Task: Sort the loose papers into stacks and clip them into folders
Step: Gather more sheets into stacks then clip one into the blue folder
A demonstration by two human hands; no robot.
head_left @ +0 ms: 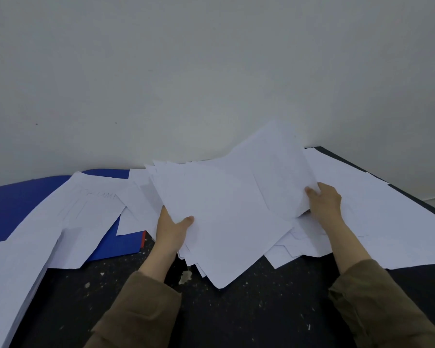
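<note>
Pale grey wall [211, 71] behind, meeting the far edge of the dark speckled table [236, 317]. Loose white papers [387, 222] spread over most of the table top, from the far right corner across to the near left edge. Central stack of sheets [224, 222] raised off the table at its middle, fanned unevenly, near corner pointing toward the viewer, far right sheets curled upward against the wall. Blue folder [23, 202] flat at the table's far left, against the wall, largely covered by papers; a second blue folder edge with a red spine [126, 244] showing below those papers, left of the central stack. Olive sleeves [141, 310] entering from the near edge of the table. Left hand [171, 232] gripping the stack's left edge, thumb on top, fingers hidden beneath the sheets. Right hand [324, 199] pinching the stack's upturned right edge, thumb in front, fingers curled behind the paper.
</note>
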